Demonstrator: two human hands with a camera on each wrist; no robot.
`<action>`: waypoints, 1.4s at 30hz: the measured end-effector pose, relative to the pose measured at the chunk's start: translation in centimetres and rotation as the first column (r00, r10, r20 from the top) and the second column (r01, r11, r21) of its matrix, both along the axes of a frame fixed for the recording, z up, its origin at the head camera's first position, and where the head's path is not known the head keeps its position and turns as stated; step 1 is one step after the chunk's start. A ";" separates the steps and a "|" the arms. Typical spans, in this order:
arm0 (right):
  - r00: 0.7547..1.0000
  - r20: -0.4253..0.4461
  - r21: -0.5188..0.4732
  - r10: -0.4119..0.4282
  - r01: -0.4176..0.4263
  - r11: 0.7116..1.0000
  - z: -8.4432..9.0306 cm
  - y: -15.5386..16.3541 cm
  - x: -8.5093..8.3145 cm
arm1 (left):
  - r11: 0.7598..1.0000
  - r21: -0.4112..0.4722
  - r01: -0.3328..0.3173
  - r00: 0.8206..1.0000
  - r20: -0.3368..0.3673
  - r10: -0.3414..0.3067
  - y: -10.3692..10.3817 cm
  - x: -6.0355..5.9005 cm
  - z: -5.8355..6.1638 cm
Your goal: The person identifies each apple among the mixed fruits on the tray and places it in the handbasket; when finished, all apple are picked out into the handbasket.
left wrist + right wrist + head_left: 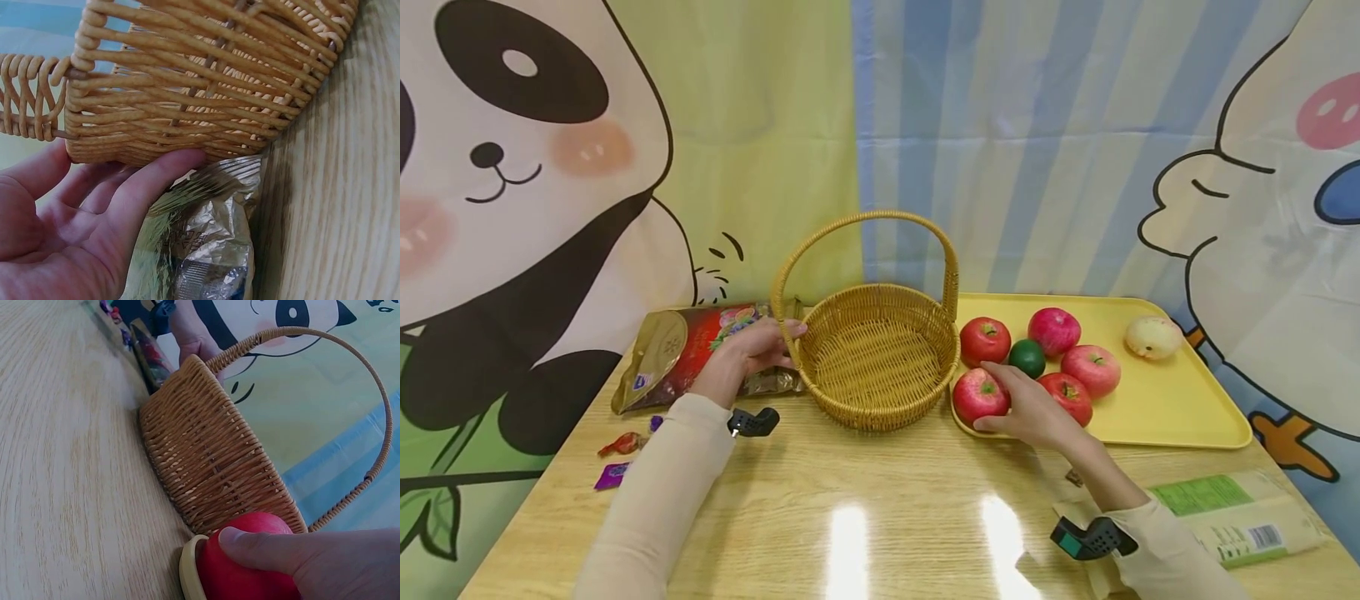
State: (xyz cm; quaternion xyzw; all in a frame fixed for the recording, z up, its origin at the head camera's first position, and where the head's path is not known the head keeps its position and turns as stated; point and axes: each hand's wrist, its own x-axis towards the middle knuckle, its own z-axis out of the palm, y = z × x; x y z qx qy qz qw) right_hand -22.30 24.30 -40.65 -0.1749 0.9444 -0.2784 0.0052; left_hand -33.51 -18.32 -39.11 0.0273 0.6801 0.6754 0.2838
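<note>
The woven wicker basket (880,412) with a tall arched handle stands upright on the table, nothing inside it. At its left side my left hand (760,343) holds the basket near the handle's base, the fingers (159,172) against the wicker wall. To the right, my right hand (1030,404) grips a red apple (977,397), thumb on its near side, at the left end of the yellow tray (1180,400). Several more apples (1091,371) and a dark green ball-shaped thing (1027,357) lie on the tray close to that hand.
A pale round fruit (1153,337) lies at the tray's far right. Left of the basket is a large red-and-gold bag (677,354), with small wrapped sweets (619,444) before it. A green-and-cream packet (1240,517) lies at the right front. Behind hangs a printed curtain (760,167).
</note>
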 end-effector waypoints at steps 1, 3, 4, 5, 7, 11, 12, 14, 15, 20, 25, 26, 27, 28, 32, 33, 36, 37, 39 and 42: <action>1.000 0.000 -0.001 -0.001 0.001 1.000 0.0 0.0 0.0 | 1.000 0.004 -0.001 1.000 0.000 0.001 0.0 0.0 0.0; 1.000 -0.002 -0.003 -0.002 0.002 1.000 0.1 0.0 0.0 | 1.000 0.012 -0.005 1.000 0.001 0.005 0.1 0.0 0.1; 1.000 -0.003 -0.004 -0.002 0.002 1.000 0.1 0.0 0.1 | 1.000 0.014 -0.006 1.000 0.000 0.006 0.1 0.0 0.1; 1.000 -0.005 -0.003 -0.002 0.002 1.000 0.1 0.0 0.1 | 1.000 0.018 -0.012 1.000 0.002 0.012 0.1 0.0 0.1; 1.000 -0.007 -0.003 -0.002 0.002 1.000 0.0 0.0 0.1 | 0.999 0.024 -0.021 1.000 0.003 0.021 0.2 0.2 0.2; 1.000 -0.009 -0.003 -0.004 0.004 1.000 0.0 0.1 0.1 | 0.998 0.031 -0.050 0.999 -0.004 0.050 0.3 0.2 0.0; 1.000 -0.009 -0.003 -0.006 0.006 1.000 0.0 0.1 0.2 | 0.998 0.034 -0.055 0.998 -0.007 0.055 0.3 0.2 -0.1; 1.000 -0.008 -0.001 -0.007 0.007 1.000 0.1 0.1 0.2 | 0.997 0.039 -0.069 0.998 -0.010 0.070 0.4 0.0 -0.4; 1.000 -0.008 0.000 -0.007 0.007 1.000 0.1 0.1 0.2 | 0.996 0.042 -0.077 0.997 -0.010 0.077 0.4 -0.1 -0.6; 1.000 -0.014 0.004 -0.009 0.009 1.000 0.1 0.1 0.2 | 0.996 0.041 -0.085 0.996 -0.018 0.086 0.4 -0.6 -1.2; 1.000 -0.019 -0.001 -0.008 0.008 1.000 0.2 0.3 0.2 | 0.995 0.037 -0.090 0.996 -0.024 0.091 0.4 -0.8 -1.5; 1.000 -0.020 -0.001 -0.007 0.007 1.000 0.2 0.3 0.2 | 0.995 0.037 -0.095 0.995 -0.023 0.096 0.5 -0.7 -1.5; 1.000 -0.023 -0.001 -0.007 0.007 1.000 0.3 0.4 0.3 | 0.995 0.038 -0.092 0.995 -0.026 0.093 0.5 -0.7 -1.4; 1.000 -0.025 -0.003 -0.008 0.008 1.000 0.5 0.4 0.3 | 0.994 0.041 -0.099 0.995 -0.023 0.100 0.5 -0.7 -1.4; 0.999 -0.036 -0.010 -0.007 0.007 1.000 1.4 0.7 0.4 | 0.993 0.049 -0.104 0.994 -0.015 0.105 0.5 -0.3 -1.1; 0.999 -0.037 -0.011 -0.006 0.006 1.000 1.7 0.7 0.5 | 0.994 0.049 -0.099 0.995 -0.013 0.100 0.5 -0.2 -1.0; 0.999 -0.042 0.003 -0.006 0.006 1.000 2.8 0.9 0.8 | 0.995 0.053 -0.090 0.996 -0.007 0.090 0.5 0.2 -0.6; 0.999 -0.050 0.008 -0.004 0.004 1.000 3.2 0.9 0.8 | 0.995 0.054 -0.079 0.997 -0.009 0.079 0.5 0.4 -0.4; 0.997 -0.073 0.018 0.001 0.001 1.000 3.9 0.9 1.0 | 0.996 0.057 -0.071 0.997 -0.009 0.071 0.5 0.6 -0.2; 0.994 -0.108 0.020 0.018 -0.016 1.000 5.0 0.7 1.0 | 0.996 0.062 -0.072 0.997 -0.003 0.072 0.5 0.7 0.0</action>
